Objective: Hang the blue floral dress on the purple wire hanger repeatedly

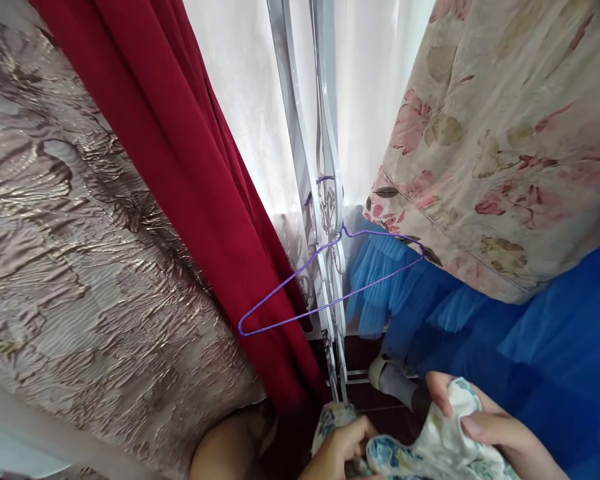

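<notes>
At the lower right, my right hand (500, 423) pinches the edge of a white garment (435, 440) with a blue and green floral print. Beside it, my left hand (337, 450) has its fingers curled into the same cloth. The garment's lower part runs out of the picture. Above both hands, apart from them, a purple wire hanger (290, 317) hangs with its hook on a white metal rack (325, 267). No clothing is on this hanger.
A pinkish textured brocade (80, 253) and a red cloth (195, 200) hang on the left. To the right are a pink-flowered cream fabric (510, 147) and blue tulle (445, 327). A white curtain (230, 73) hangs behind. A foot in a light shoe (377, 370) shows below.
</notes>
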`<action>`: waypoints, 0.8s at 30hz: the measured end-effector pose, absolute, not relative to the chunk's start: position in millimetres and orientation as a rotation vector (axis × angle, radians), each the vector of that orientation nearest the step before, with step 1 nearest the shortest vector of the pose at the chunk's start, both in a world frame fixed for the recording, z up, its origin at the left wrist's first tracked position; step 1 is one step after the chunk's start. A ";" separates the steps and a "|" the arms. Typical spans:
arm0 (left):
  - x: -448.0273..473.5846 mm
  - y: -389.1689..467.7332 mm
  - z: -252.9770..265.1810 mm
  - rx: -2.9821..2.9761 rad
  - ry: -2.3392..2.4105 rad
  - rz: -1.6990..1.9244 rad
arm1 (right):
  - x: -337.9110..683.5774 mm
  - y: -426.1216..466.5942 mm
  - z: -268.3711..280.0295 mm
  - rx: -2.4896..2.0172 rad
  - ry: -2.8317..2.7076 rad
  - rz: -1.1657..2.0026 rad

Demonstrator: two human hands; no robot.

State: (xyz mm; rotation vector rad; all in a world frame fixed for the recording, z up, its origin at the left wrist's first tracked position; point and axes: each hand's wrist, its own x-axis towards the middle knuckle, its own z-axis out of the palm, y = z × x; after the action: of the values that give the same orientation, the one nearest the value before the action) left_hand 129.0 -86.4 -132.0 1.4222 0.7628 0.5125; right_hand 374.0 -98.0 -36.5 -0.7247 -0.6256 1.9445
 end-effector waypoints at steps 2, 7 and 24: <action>116.1 -80.8 -119.8 1.665 0.879 0.571 | 374.7 -97.0 -29.3 -0.736 -0.600 1.934; 68.0 -73.4 -82.3 2.039 1.195 0.596 | 398.6 -93.8 -3.8 -0.751 -0.541 1.887; -32.8 -29.2 57.0 2.327 1.641 0.633 | 391.1 34.6 -0.9 -1.101 -1.734 0.960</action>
State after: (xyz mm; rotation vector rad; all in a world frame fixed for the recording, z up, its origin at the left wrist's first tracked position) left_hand -32.8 -29.2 57.0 2.3270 1.6414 0.6326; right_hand 391.1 34.6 -0.9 -1.1006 -1.7343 0.9602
